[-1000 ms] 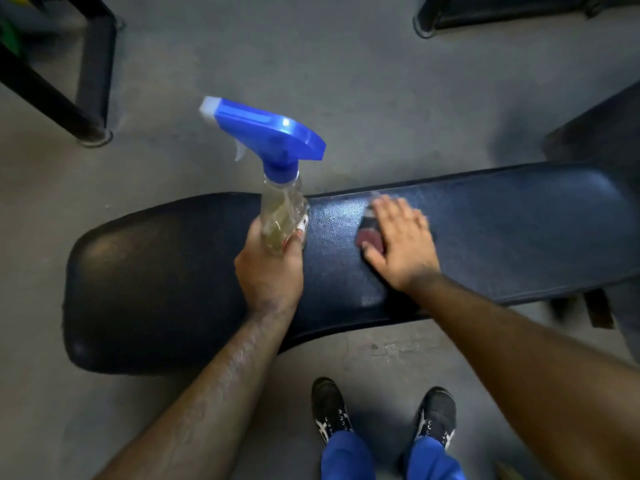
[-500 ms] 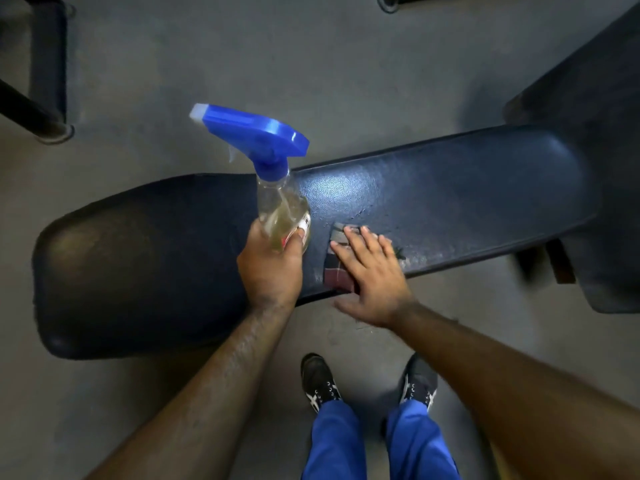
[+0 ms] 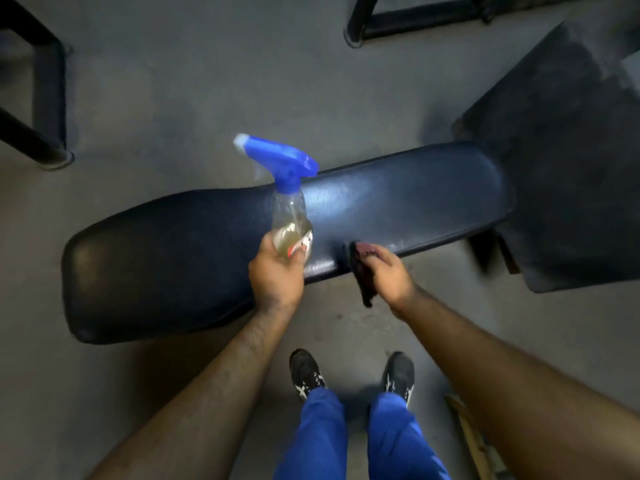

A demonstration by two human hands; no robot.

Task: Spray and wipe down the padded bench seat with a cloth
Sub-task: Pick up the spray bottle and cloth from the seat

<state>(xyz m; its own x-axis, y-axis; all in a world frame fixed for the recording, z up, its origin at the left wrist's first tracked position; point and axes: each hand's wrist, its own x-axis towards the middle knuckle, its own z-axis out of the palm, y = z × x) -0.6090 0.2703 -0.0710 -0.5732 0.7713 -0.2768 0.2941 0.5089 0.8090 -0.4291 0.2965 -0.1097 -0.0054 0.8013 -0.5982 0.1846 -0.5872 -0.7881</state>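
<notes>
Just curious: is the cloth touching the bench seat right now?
Touching. The head view shows the cloth in the right hand draped against the bench seat at its near edge.

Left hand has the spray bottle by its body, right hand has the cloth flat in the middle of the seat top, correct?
Not quite. The head view shows the right hand gripping the cloth bunched at the near edge of the bench seat. The left hand does hold the spray bottle.
</notes>
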